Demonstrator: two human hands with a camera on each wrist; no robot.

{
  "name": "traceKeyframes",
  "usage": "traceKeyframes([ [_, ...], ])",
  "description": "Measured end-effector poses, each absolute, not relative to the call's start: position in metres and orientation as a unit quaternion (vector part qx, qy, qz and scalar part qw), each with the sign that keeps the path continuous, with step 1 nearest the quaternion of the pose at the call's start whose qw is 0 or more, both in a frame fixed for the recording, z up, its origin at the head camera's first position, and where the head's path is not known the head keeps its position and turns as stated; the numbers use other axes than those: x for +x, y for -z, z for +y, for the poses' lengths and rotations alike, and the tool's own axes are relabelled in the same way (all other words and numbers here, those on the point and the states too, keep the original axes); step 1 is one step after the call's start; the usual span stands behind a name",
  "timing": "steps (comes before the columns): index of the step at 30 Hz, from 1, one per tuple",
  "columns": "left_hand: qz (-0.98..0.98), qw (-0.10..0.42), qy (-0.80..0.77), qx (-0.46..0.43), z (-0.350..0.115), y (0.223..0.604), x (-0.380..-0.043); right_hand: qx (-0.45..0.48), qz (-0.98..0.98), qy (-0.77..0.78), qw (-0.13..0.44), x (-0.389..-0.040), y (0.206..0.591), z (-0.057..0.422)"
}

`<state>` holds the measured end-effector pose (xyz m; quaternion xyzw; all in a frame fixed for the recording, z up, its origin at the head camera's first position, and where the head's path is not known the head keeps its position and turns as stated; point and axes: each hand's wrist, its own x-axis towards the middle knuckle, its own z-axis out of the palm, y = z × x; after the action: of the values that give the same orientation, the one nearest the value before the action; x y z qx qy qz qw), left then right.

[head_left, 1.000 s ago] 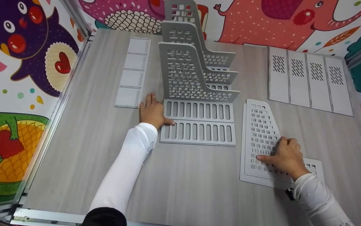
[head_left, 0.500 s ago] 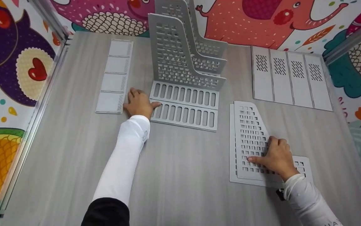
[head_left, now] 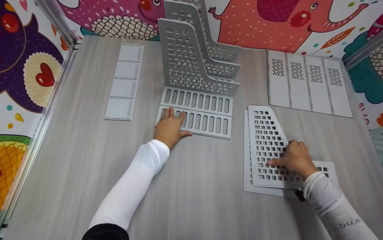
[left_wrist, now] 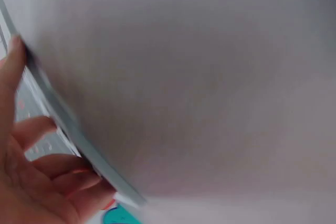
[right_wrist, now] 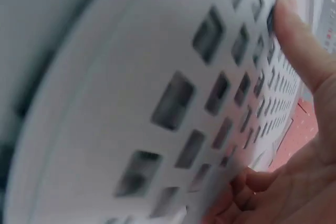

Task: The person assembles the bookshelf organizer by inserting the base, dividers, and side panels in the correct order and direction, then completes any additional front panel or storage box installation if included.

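Note:
A grey desk file rack [head_left: 181, 55] with upright perforated dividers stands at the back centre on a slotted base [head_left: 208, 125]. My left hand [head_left: 170, 128] rests at the base's near-left corner, fingers spread over the slots and thumb along the front edge. In the left wrist view, those fingers [left_wrist: 31, 129] lie along the panel's edge. At the right, my right hand [head_left: 296, 160] pinches a perforated side panel [head_left: 268, 143], thumb on its face and fingers at its sloping edge. A second panel [head_left: 248, 188] of similar outline lies beneath it, mostly covered.
A narrow white panel [head_left: 121, 85] in four-part sections lies left of the rack. Several white panels [head_left: 311, 93] with slanted slots lie side by side at the back right. Printed walls [head_left: 261, 26] and a metal frame [head_left: 41, 100] bound the wooden table [head_left: 204, 200].
My left hand has moved right, from the base's left edge to its near corner. The upper perforated panel has shifted slightly against the one below, with my right hand on it.

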<state>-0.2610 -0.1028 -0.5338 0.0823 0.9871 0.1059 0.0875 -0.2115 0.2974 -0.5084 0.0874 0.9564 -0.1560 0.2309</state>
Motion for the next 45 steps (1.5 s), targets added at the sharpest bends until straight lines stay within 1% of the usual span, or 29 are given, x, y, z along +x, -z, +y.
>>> traceKeyframes([
  [4, 0.994, 0.066, -0.058, 0.069, -0.098, 0.531, -0.257, 0.087, 0.935, 0.231, 0.254, -0.225, 0.490, 0.301],
  [7, 0.994, 0.054, -0.018, 0.091, -0.093, 0.529, -0.256, 0.083, 0.917, 0.309, 0.240, -0.233, 0.472, 0.303],
  [9, 0.993, 0.059, 0.007, 0.105, -0.089, 0.526, -0.259, 0.064, 0.908, 0.359, 0.205, -0.238, 0.464, 0.301],
  [11, 0.990, 0.074, 0.024, 0.116, -0.084, 0.522, -0.263, 0.026, 0.897, 0.416, 0.146, -0.245, 0.458, 0.299],
  [13, 0.987, 0.103, 0.028, 0.121, -0.078, 0.517, -0.269, -0.016, 0.884, 0.461, 0.082, -0.254, 0.454, 0.295],
  [15, 0.983, 0.133, 0.022, 0.126, -0.072, 0.511, -0.276, -0.047, 0.864, 0.500, 0.033, -0.263, 0.450, 0.293],
  [17, 0.978, 0.166, 0.021, 0.123, -0.069, 0.507, -0.280, -0.076, 0.847, 0.526, -0.001, -0.276, 0.450, 0.287],
  [19, 0.975, 0.190, 0.024, 0.115, -0.067, 0.506, -0.283, -0.089, 0.840, 0.535, -0.019, -0.289, 0.452, 0.282],
  [21, 0.971, 0.207, 0.036, 0.110, -0.065, 0.506, -0.285, -0.093, 0.834, 0.542, -0.027, -0.300, 0.455, 0.279],
  [24, 0.972, 0.205, 0.054, 0.105, -0.063, 0.510, -0.286, -0.098, 0.838, 0.536, -0.038, -0.313, 0.464, 0.275],
  [25, 0.975, 0.184, 0.060, 0.111, -0.064, 0.520, -0.288, -0.098, 0.836, 0.538, -0.038, -0.315, 0.467, 0.274],
  [27, 0.975, 0.177, 0.067, 0.113, -0.064, 0.522, -0.287, -0.104, 0.838, 0.535, -0.037, -0.319, 0.473, 0.272],
  [31, 0.976, 0.169, 0.067, 0.122, -0.065, 0.521, -0.287, -0.103, 0.834, 0.541, -0.036, -0.321, 0.482, 0.270],
  [32, 0.973, 0.188, 0.062, 0.119, -0.064, 0.510, -0.285, -0.103, 0.835, 0.539, -0.037, -0.321, 0.484, 0.270],
  [36, 0.973, 0.188, 0.056, 0.122, -0.065, 0.505, -0.284, -0.110, 0.841, 0.529, -0.032, -0.323, 0.485, 0.273],
  [40, 0.974, 0.182, 0.056, 0.123, -0.067, 0.504, -0.283, -0.119, 0.853, 0.508, -0.021, -0.325, 0.484, 0.275],
  [45, 0.976, 0.176, 0.051, 0.118, -0.068, 0.506, -0.280, -0.132, 0.864, 0.485, -0.021, -0.324, 0.486, 0.274],
])
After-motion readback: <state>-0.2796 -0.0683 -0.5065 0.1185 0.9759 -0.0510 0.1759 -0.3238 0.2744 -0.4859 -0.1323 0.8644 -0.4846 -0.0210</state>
